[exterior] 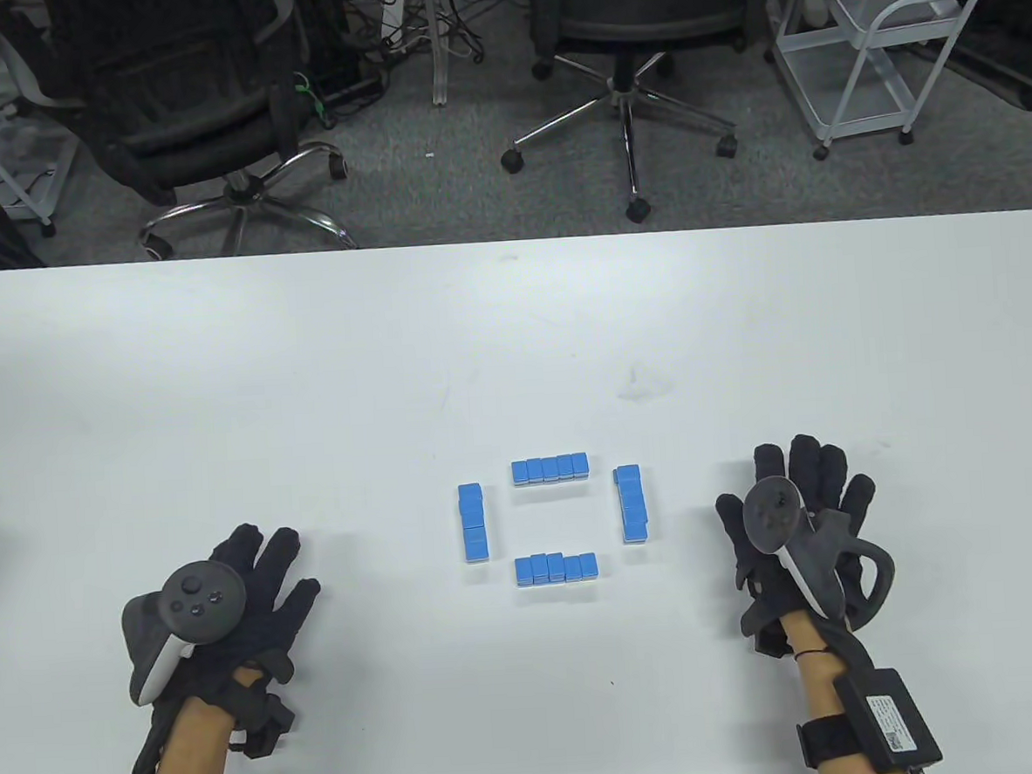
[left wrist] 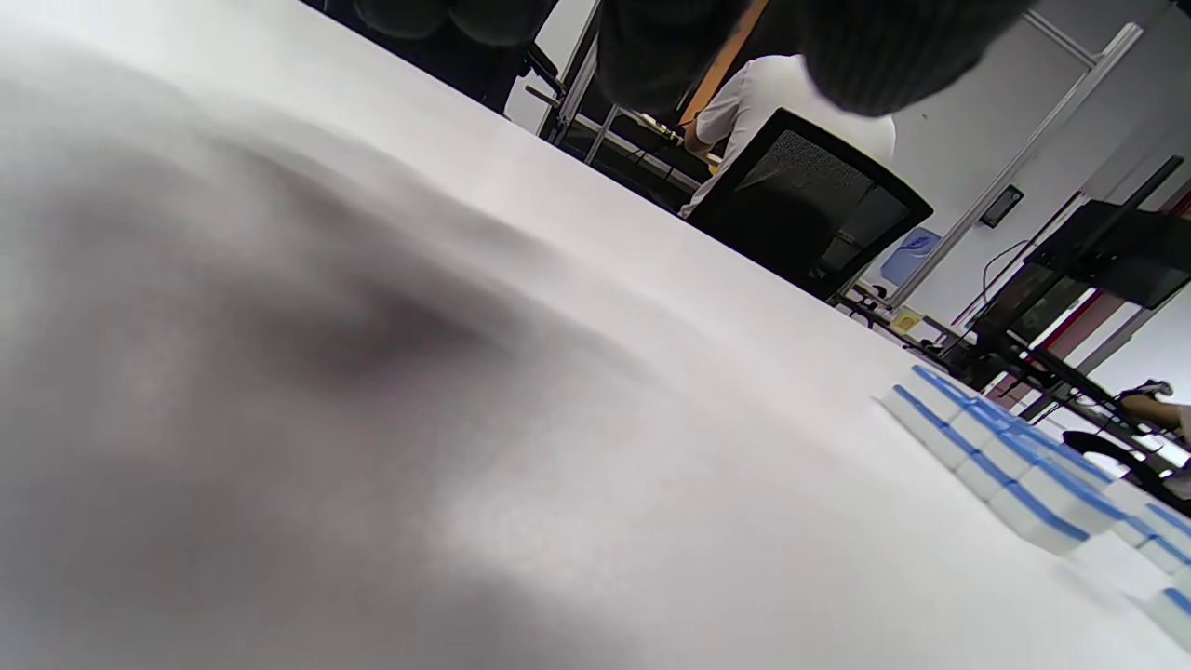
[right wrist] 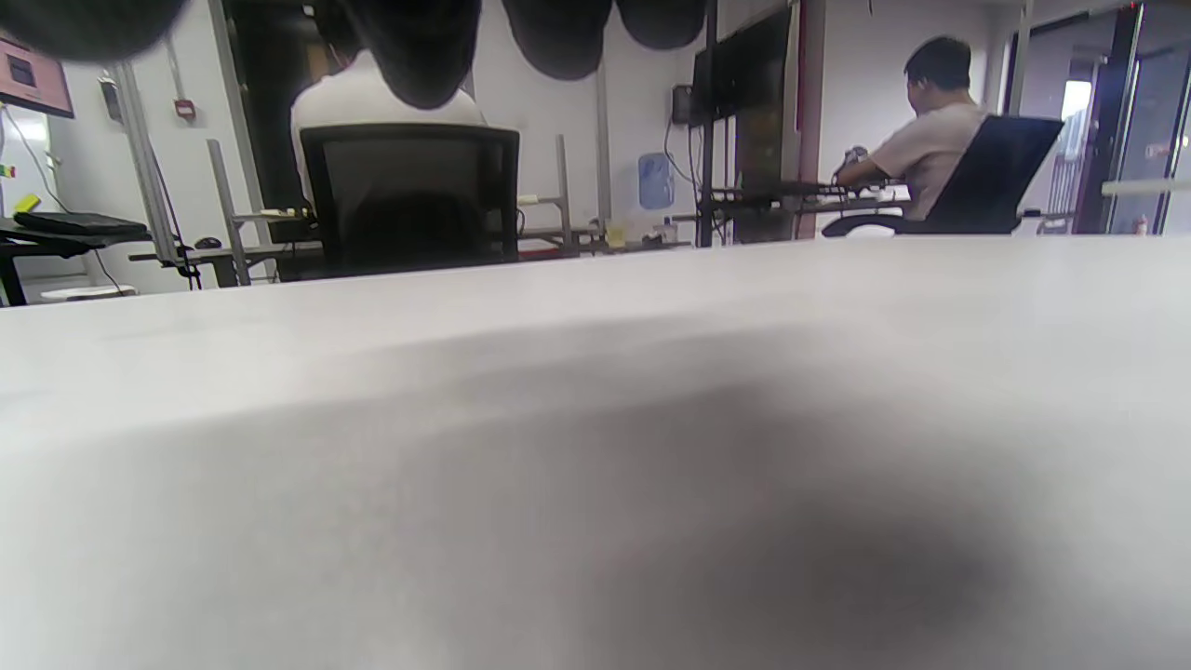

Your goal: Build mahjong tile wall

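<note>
Blue-backed mahjong tiles stand in four short rows forming a square on the white table (exterior: pixel 307 400): a far row (exterior: pixel 549 469), a near row (exterior: pixel 556 568), a left row (exterior: pixel 473 522) and a right row (exterior: pixel 631 504). My left hand (exterior: pixel 269 572) rests flat on the table, well left of the tiles, fingers spread and empty. My right hand (exterior: pixel 805 474) rests flat to the right of the right row, fingers spread and empty. The left wrist view shows a tile row (left wrist: pixel 1000 456) at its right edge. The right wrist view shows only bare table (right wrist: pixel 595 447).
Office chairs (exterior: pixel 625 22) and a white rack (exterior: pixel 879 41) stand on the floor beyond the table's far edge. A faint smudge (exterior: pixel 642 384) marks the tabletop behind the tiles.
</note>
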`<state>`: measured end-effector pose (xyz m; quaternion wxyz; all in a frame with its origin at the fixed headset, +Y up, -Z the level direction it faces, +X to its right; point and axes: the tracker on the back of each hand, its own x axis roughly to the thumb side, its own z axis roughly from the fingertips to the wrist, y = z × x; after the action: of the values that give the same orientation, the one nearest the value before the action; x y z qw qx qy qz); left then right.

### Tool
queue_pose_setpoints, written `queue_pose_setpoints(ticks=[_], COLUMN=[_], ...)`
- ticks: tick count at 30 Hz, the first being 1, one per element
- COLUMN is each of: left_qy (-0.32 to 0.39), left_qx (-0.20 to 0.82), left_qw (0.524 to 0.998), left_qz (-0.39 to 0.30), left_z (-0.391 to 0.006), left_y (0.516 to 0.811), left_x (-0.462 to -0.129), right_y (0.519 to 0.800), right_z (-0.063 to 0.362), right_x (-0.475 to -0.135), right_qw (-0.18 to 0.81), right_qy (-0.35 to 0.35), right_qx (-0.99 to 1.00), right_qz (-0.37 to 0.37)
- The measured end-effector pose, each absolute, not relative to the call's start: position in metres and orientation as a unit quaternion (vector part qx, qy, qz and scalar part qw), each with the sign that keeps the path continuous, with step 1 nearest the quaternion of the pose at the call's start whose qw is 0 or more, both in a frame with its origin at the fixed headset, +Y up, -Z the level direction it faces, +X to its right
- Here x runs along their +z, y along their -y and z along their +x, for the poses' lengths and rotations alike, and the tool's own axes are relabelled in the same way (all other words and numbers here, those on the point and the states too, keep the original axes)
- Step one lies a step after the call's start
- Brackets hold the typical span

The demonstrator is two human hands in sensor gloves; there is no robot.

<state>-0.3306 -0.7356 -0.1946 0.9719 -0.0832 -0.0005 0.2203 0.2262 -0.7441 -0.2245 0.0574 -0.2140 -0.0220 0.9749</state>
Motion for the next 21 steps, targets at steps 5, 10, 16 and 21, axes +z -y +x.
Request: queue_pose_setpoints(ticks=[5, 10, 16, 21], left_qy=[-0.008, -0.033, -0.043, -0.030], left_qx=[0.182, 0.067, 0.012, -0.007], left_qw=[0.982, 0.997, 0.999, 0.999], left_qz=[-0.056, 0.008, 0.029, 0.018], left_z=[-0.315, -0.285, -0.255, -0.258], left_y=[0.715, 0.692, 0.712, 0.733], left_x=[-0.199, -0.212, -0.222, -0.221], right_y=[0.746, 0.746, 0.746, 0.748], right_z=[0.235, 0.236, 0.237, 0.236], right_x=[-0.228, -0.230, -0.229, -0.229], right_qw=[0.060, 0.063, 0.065, 0.064], right_qy=[0.006, 0.002, 0.005, 0.013], right_qx=[0.974, 0.974, 0.974, 0.974], right_qz=[-0.221, -0.217, -0.219, -0.215])
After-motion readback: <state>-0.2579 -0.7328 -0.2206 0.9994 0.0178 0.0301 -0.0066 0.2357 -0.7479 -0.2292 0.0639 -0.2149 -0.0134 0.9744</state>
